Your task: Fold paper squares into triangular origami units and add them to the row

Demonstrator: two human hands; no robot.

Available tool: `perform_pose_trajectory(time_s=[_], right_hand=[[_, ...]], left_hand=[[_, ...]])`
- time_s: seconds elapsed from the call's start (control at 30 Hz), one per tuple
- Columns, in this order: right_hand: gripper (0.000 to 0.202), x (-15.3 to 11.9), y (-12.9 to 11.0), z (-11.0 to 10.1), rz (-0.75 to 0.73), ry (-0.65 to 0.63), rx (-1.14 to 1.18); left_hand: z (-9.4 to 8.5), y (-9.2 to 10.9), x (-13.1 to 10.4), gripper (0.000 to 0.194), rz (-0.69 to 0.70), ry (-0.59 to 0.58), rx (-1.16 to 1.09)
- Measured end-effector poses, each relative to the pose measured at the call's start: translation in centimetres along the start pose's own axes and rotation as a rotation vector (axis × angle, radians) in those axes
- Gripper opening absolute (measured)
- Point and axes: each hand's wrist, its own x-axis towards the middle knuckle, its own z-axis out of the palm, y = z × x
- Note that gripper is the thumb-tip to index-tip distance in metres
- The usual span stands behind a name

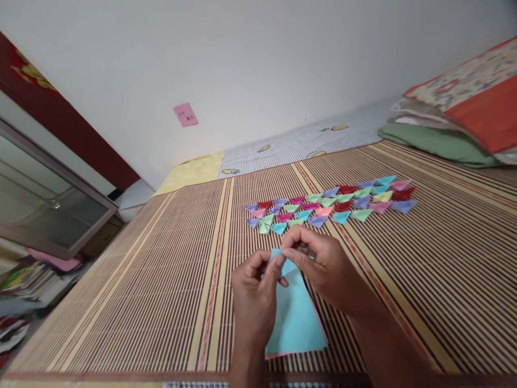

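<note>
A small piece of light-blue paper is pinched between both my hands, its top corner showing above the fingers. My left hand grips it with thumb and fingers closed. On its right side my right hand pinches it near the top. Fingers cover most of this piece, so its full shape is hidden. Below the hands lies a stack of light-blue sheets with a pink edge showing underneath. Just beyond are rows of folded paper triangles in several colours.
A striped bamboo mat covers the bed surface. Folded bedding with an orange and patterned pillow is piled at the right. A pink note is stuck on the white wall. A glass-fronted cabinet and books stand at the left.
</note>
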Motion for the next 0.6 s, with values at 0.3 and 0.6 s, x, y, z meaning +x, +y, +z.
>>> perform_pose_trajectory(time_s=[0.3,0.6], right_hand=[[0.012,0.0,-0.7,-0.4,0.146,-0.095,0.056],[0.024,-0.1,-1.6,0.1,0.131,-0.160,0.049]], left_hand=[[-0.6,-0.5,0.3,0.028,-0.025,0.020,-0.159],[-0.8,-1.1,0.4,0.024,-0.084,-0.046,-0.405]])
